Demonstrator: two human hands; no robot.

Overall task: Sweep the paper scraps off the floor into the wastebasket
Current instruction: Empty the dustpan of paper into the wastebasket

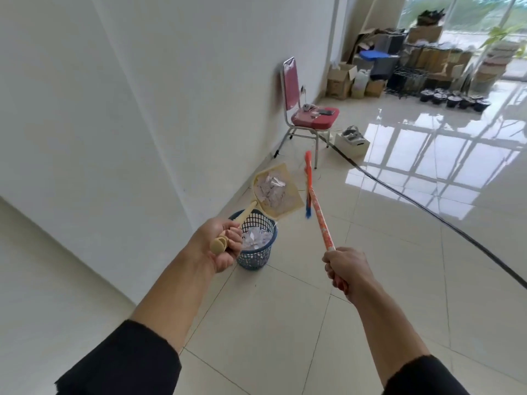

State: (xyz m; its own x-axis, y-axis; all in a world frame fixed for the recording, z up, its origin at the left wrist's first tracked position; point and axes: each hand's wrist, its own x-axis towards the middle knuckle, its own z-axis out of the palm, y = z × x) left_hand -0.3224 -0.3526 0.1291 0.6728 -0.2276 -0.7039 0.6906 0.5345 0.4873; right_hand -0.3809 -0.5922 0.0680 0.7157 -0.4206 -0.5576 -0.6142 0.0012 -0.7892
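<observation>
Head view: left hand (222, 244) grips beige dustpan (278, 191) handle, paper scraps (271, 188) heaped in pan, raised at 1 o'clock above blue wastebasket (254, 241). Right hand (346, 269) curls round orange broom (318, 208) handle, bristles off floor (285, 323).

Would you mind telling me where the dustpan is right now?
The dustpan, loaded with paper scraps, is held up by the left hand just above the blue wastebasket, left of the broom.

dustpan (278, 192): beige, white scraps (271, 189) | wastebasket (255, 253): blue lattice | broom (319, 218): orange patterned handle, blue bristles | chair (309, 109): red, grey frame | sleeves (128, 360): black | floor (285, 323): cream tiles | cable (427, 212): black
</observation>
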